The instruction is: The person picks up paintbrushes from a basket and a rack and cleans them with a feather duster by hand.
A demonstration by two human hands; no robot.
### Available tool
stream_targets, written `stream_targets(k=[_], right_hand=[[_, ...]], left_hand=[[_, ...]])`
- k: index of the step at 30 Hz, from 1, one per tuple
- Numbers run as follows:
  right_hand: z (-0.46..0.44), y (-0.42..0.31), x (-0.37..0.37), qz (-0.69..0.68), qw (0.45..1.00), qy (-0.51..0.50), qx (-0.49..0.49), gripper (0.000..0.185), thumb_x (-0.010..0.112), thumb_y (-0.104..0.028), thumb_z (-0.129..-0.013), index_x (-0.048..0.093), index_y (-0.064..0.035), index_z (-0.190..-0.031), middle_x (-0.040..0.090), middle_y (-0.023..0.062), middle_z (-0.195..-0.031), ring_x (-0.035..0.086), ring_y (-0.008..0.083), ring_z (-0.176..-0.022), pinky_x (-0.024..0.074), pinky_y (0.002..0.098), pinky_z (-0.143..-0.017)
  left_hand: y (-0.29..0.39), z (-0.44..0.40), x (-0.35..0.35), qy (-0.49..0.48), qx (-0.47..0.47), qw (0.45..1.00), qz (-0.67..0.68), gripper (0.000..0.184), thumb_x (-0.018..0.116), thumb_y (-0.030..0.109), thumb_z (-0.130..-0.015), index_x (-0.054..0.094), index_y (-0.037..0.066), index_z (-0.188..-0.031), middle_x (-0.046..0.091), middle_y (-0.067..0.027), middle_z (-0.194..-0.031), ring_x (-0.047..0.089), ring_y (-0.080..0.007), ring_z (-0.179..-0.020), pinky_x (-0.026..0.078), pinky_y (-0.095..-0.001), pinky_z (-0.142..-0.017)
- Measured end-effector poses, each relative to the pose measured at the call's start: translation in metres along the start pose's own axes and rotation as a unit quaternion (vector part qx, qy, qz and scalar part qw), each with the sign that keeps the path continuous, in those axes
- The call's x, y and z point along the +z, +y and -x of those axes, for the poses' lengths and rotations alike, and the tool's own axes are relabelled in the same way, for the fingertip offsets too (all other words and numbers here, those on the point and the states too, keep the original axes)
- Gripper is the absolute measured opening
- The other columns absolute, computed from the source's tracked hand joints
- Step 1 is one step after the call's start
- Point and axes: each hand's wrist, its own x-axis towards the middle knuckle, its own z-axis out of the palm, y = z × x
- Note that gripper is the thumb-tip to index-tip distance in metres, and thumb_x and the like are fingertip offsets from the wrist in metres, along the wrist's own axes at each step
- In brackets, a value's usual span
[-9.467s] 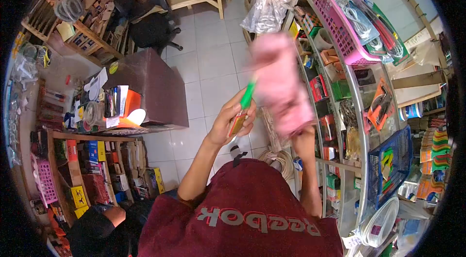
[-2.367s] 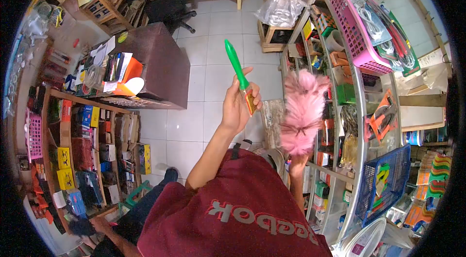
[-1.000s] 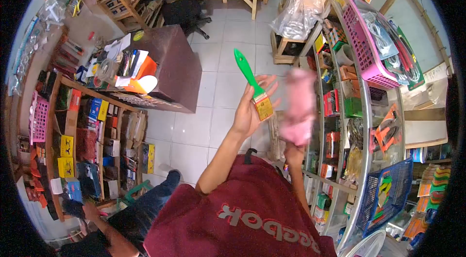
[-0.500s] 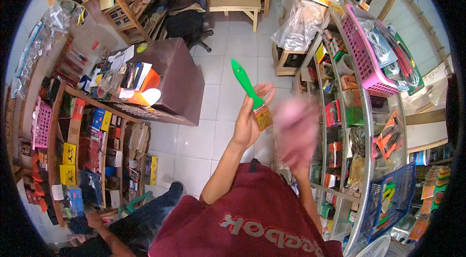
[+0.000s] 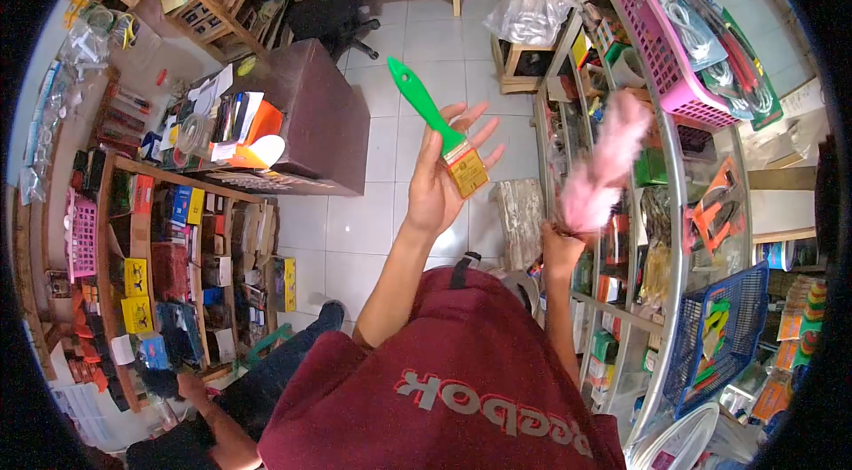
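Observation:
My left hand [image 5: 435,181] is in front of my chest, palm up. A paintbrush [image 5: 415,95] with a green handle lies across it, pinned by my thumb while the other fingers are spread. The handle points up and away; the bristle end [image 5: 470,175], with a printed yellow-brown label, rests near my fingers. To the right, my right hand [image 5: 561,252] is closed round the lower end of a fluffy pink duster [image 5: 608,164]. The duster is raised beside the glass shelves, slightly blurred. Its handle is mostly hidden in my fist.
A glass-fronted shelf unit [image 5: 670,292] runs along my right, bearing a pink basket [image 5: 661,53] and a blue basket [image 5: 754,319]. A brown desk [image 5: 328,124] stands ahead left. Crowded wooden shelves [image 5: 124,221] line the left. At lower left, another person's arm [image 5: 213,426] reaches toward them.
The pink duster has swung up and to the right, uncovering my right hand and a worn pale block on the floor. My left hand and the paintbrush have shifted slightly up and left in view.

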Motion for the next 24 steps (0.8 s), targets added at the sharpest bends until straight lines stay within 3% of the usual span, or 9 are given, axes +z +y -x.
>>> stream_targets(k=[2, 5, 8, 9, 13, 15, 17, 19, 24], right_hand=[[0.003, -0.014, 0.004, 0.237, 0.957, 0.061, -0.157, 0.043, 0.064, 0.006, -0.071, 0.054, 0.0016, -0.112, 0.064, 0.0065, -0.1, 0.06, 0.018, -0.088, 0.0486, 0.0317, -0.079], [0.002, -0.074, -0.005, 0.103, 0.987, -0.124, -0.004, 0.034, 0.066, 0.003, -0.07, 0.057, 0.0022, -0.103, 0.062, 0.003, -0.091, 0.059, 0.0168, -0.076, 0.0487, 0.0304, -0.068], [0.0, -0.028, 0.007, -0.057, 0.995, 0.038, 0.065, 0.038, 0.068, -0.001, -0.071, 0.055, -0.0011, -0.107, 0.059, 0.0009, -0.082, 0.056, 0.0164, -0.068, 0.0476, 0.0303, -0.063], [0.0, -0.024, 0.007, 0.058, 0.994, 0.029, 0.09, 0.046, 0.068, -0.004, -0.072, 0.051, -0.0016, -0.114, 0.059, 0.0013, -0.081, 0.056, 0.0164, -0.067, 0.0483, 0.0291, -0.065], [0.003, -0.09, 0.005, 0.06, 0.982, -0.15, -0.097, 0.046, 0.066, -0.001, -0.074, 0.049, 0.0013, -0.116, 0.06, 0.0034, -0.091, 0.058, 0.0166, -0.078, 0.0491, 0.0271, -0.071], [-0.006, -0.042, 0.012, 0.134, 0.972, -0.045, -0.19, 0.047, 0.065, -0.004, -0.076, 0.048, 0.0009, -0.12, 0.061, 0.0034, -0.094, 0.059, 0.0169, -0.081, 0.0491, 0.0289, -0.074], [-0.007, -0.034, 0.015, 0.0, 0.994, -0.053, 0.094, 0.047, 0.063, -0.005, -0.078, 0.048, 0.0017, -0.121, 0.06, 0.0065, -0.106, 0.058, 0.0166, -0.093, 0.0479, 0.0317, -0.081], [0.008, -0.033, 0.015, -0.255, 0.965, -0.047, 0.036, 0.041, 0.065, -0.013, -0.079, 0.052, 0.0025, -0.115, 0.06, 0.0081, -0.107, 0.058, 0.0175, -0.094, 0.049, 0.0317, -0.08], [0.005, -0.029, 0.024, -0.165, 0.984, -0.018, -0.071, 0.038, 0.06, -0.014, -0.085, 0.05, 0.0, -0.119, 0.057, 0.0114, -0.114, 0.058, 0.0198, -0.098, 0.0492, 0.034, -0.084]], left_hand=[[0.002, 0.002, 0.0, 0.001, 0.005, 1.0, -0.012, 0.046, 0.033, 0.041, -0.097, 0.03, 0.015, -0.135, 0.029, -0.0209, -0.142, 0.03, -0.0392, -0.132, 0.028, -0.0549, -0.106], [0.006, 0.003, 0.004, 0.008, 0.017, 1.0, -0.01, 0.046, 0.032, 0.041, -0.097, 0.03, 0.015, -0.135, 0.029, -0.0218, -0.142, 0.03, -0.0395, -0.132, 0.028, -0.0554, -0.106], [0.009, 0.004, 0.007, 0.025, 0.035, 0.999, 0.006, 0.046, 0.032, 0.041, -0.097, 0.029, 0.014, -0.135, 0.029, -0.0214, -0.142, 0.031, -0.0387, -0.131, 0.029, -0.0549, -0.105], [0.011, 0.004, 0.009, 0.028, 0.041, 0.999, 0.01, 0.046, 0.032, 0.04, -0.098, 0.029, 0.013, -0.135, 0.029, -0.0204, -0.142, 0.031, -0.0377, -0.131, 0.03, -0.054, -0.105], [0.01, 0.0, 0.01, 0.023, 0.06, 0.998, 0.021, 0.047, 0.031, 0.041, -0.098, 0.029, 0.012, -0.135, 0.03, -0.0202, -0.141, 0.034, -0.0361, -0.13, 0.031, -0.0519, -0.105], [0.014, 0.0, 0.009, 0.039, 0.047, 0.998, 0.009, 0.044, 0.032, 0.041, -0.097, 0.031, 0.017, -0.135, 0.03, -0.022, -0.142, 0.033, -0.0393, -0.13, 0.03, -0.0543, -0.104], [0.013, -0.002, 0.012, 0.034, 0.062, 0.997, 0.012, 0.044, 0.032, 0.041, -0.097, 0.031, 0.017, -0.134, 0.031, -0.022, -0.142, 0.034, -0.039, -0.129, 0.03, -0.0543, -0.104], [0.014, -0.001, 0.01, 0.029, 0.063, 0.997, 0.017, 0.044, 0.032, 0.041, -0.097, 0.031, 0.017, -0.134, 0.031, -0.0219, -0.141, 0.034, -0.0388, -0.129, 0.031, -0.0543, -0.104], [0.017, -0.006, 0.01, 0.042, 0.055, 0.997, 0.025, 0.045, 0.031, 0.043, -0.097, 0.031, 0.018, -0.134, 0.031, -0.0218, -0.141, 0.035, -0.0385, -0.129, 0.031, -0.0544, -0.104]])
